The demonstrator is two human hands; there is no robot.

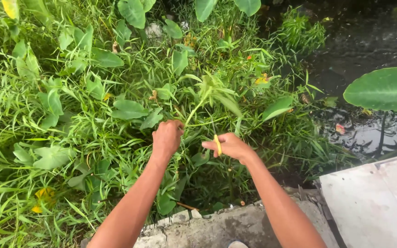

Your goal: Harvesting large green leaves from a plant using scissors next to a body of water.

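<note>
My left hand (167,137) is closed around the pale green stem of a leafy plant (210,94) that rises up and to the right from the fist. My right hand (229,145) is just to the right of it, fingers curled, with a thin yellow band (218,144) across them; a small tool handle or a rubber band, I cannot tell which. Both forearms reach out from the bottom edge over dense grass and broad leaves.
Thick green weeds (83,115) cover the left and middle. Dark water (368,41) lies at the upper right with a large round leaf (384,88) over it. A concrete edge (217,227) runs along the bottom, and a pale flat slab (377,202) sits at lower right.
</note>
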